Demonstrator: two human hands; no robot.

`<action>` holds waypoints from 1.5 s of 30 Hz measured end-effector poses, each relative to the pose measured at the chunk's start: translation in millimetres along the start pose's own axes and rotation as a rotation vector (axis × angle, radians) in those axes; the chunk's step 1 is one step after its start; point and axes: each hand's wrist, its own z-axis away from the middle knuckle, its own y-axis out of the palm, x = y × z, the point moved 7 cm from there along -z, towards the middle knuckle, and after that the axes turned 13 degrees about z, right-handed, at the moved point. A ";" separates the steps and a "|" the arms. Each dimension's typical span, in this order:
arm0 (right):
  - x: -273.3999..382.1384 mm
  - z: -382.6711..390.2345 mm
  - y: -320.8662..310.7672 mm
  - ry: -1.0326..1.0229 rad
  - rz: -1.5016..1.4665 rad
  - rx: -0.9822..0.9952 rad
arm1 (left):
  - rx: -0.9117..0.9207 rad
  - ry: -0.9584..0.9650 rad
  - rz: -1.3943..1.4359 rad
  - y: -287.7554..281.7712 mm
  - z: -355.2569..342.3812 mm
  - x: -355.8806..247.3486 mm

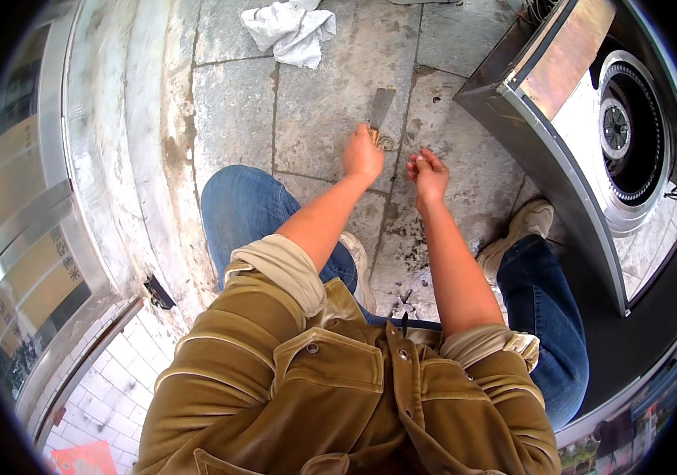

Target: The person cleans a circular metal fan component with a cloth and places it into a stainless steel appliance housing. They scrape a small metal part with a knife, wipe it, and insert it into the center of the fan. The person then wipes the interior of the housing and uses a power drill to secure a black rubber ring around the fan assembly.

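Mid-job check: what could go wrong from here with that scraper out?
1. The right hand is near the scraper in the left hand; a slip might nick it.
2. The blade is bare above or against the rough stone floor; a knock could damage its edge.
3. The small round piece beside the left hand might get bumped away.

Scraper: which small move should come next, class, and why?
Perhaps bring the right hand across to steady the scraper: only the left hand grips its handle, while the right is close by, to its right, and not touching it.
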 end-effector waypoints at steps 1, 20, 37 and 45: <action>0.0 0.3 0.7 0.000 -0.002 0.006 | -0.039 0.059 0.000 3.4 4.6 -2.7; 74.8 38.8 44.6 -0.045 -0.440 0.596 | 0.235 0.305 0.065 -53.9 29.9 -89.4; 96.9 15.3 24.0 -0.112 -0.377 0.437 | 0.424 0.395 -0.207 -93.7 75.6 -90.9; 97.4 8.5 21.3 -0.189 -0.283 0.265 | 0.436 0.394 -0.280 -92.3 78.5 -96.6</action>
